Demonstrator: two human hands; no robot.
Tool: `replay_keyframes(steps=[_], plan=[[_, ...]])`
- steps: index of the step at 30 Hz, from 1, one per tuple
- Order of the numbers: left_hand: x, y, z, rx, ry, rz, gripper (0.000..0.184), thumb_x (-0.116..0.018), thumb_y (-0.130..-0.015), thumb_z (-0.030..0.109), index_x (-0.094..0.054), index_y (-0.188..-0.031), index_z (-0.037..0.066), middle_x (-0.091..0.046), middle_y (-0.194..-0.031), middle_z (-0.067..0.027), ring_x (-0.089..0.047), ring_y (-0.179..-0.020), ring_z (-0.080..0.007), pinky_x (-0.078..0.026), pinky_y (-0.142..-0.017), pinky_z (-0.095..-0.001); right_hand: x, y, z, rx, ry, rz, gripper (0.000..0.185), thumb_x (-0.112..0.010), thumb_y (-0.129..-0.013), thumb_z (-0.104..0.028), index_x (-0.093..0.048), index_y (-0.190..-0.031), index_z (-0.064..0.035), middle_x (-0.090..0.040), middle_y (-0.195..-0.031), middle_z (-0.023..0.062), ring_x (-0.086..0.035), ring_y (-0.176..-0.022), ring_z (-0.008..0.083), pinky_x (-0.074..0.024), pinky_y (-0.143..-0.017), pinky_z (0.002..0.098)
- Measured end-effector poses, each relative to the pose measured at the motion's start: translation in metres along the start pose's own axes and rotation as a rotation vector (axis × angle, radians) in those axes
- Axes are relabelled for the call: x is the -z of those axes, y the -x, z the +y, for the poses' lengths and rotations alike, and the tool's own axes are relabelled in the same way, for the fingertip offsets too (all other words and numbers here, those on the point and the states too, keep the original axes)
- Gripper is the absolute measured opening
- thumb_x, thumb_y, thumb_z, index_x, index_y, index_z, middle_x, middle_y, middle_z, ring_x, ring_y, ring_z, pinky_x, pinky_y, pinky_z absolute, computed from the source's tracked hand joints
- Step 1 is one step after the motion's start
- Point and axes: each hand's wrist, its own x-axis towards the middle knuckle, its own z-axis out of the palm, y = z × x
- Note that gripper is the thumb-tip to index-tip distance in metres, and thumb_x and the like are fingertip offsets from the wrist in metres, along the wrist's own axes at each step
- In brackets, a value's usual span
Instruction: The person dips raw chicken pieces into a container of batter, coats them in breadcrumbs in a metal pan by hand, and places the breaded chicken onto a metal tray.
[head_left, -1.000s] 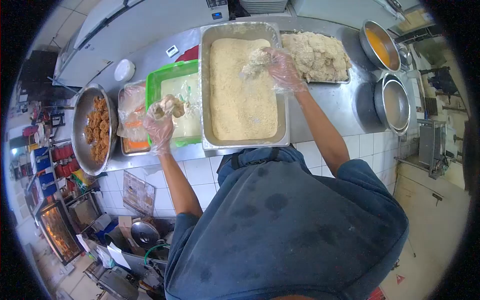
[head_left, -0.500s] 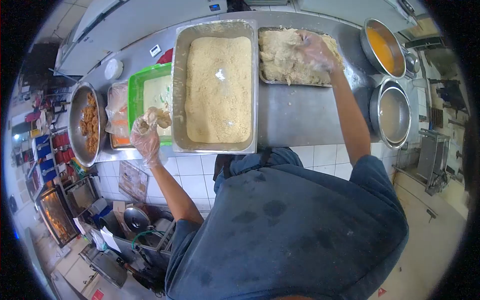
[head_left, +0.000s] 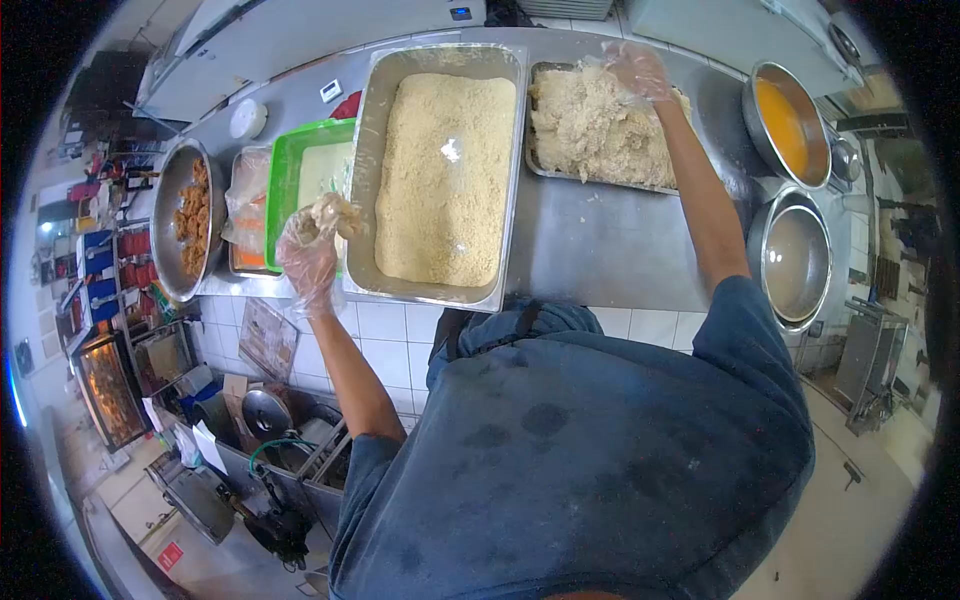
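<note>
My left hand [head_left: 308, 258], in a clear plastic glove, is closed round a flour-coated piece of meat [head_left: 335, 216]. It is raised by the near corner of the green tub [head_left: 285, 185], which contains a pale, milky liquid. Right of that tub, a deep steel pan [head_left: 512, 180] contains dry, crumbly flour [head_left: 440, 175]. My right hand [head_left: 640, 72], also gloved, is over the far right part of a shallow tray heaped with flour-coated pieces [head_left: 600, 125]. Its fingers look stretched out, with nothing visible in them.
A steel bowl of browned fried pieces [head_left: 193, 220] stands at the left end of the steel table [head_left: 600, 245]. Beside it is a tray with plastic-wrapped contents [head_left: 250, 200]. At the right are a bowl of orange liquid [head_left: 782, 125] and a bowl of cloudy liquid [head_left: 797, 262].
My right hand has shifted up and away from the middle of the heaped pieces toward the tray's far edge. My left hand keeps its piece near the green tub. The camera view has shifted slightly.
</note>
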Motion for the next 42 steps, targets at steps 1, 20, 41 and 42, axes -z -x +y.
replay_keyframes(steps=[1,20,41,42], plan=[[-0.002,-0.002,0.000,-0.008,-0.009,0.002,0.017,-0.075,-0.086,0.011,-0.071,-0.100,0.000,-0.074,-0.094,-0.0088,-0.068,-0.084,-0.0150,-0.052,-0.076,-0.0292,-0.001,0.004,0.000,0.091,-0.355,0.078,0.041,-0.072,-0.085,-0.032,-0.067,-0.119,-0.0091,-0.071,-0.106,0.0108,-0.067,-0.098,0.0214,-0.0532,-0.085,0.0341],[-0.097,-0.118,-0.052,-0.257,-0.091,-0.379,0.023,-0.076,-0.083,0.031,-0.070,-0.083,0.009,-0.069,-0.077,-0.0168,-0.064,-0.068,-0.0326,-0.053,-0.064,-0.0415,-0.121,0.123,-0.295,-0.400,-0.197,0.045,0.031,-0.068,-0.094,-0.022,-0.068,-0.119,-0.0053,-0.071,-0.106,0.0060,-0.063,-0.098,0.0130,-0.0502,-0.090,0.0287],[0.079,-0.058,-0.232,0.031,0.078,-0.359,0.020,-0.074,-0.081,0.010,-0.069,-0.100,0.003,-0.071,-0.089,-0.0131,-0.069,-0.083,-0.0236,-0.053,-0.077,-0.0361,-0.413,0.199,-0.195,-0.546,0.590,-0.284,0.048,-0.054,-0.095,-0.035,-0.057,-0.130,-0.0024,-0.063,-0.118,0.0247,-0.061,-0.109,0.0377,-0.0481,-0.095,0.0468],[0.079,-0.056,-0.239,-0.016,0.032,-0.323,0.019,-0.074,-0.083,0.012,-0.069,-0.099,0.003,-0.071,-0.088,-0.0129,-0.069,-0.081,-0.0238,-0.053,-0.075,-0.0363,-0.440,0.238,-0.151,-0.350,0.661,-0.298,0.049,-0.053,-0.095,-0.035,-0.055,-0.132,-0.0027,-0.063,-0.117,0.0235,-0.063,-0.107,0.0353,-0.0491,-0.093,0.0452]])
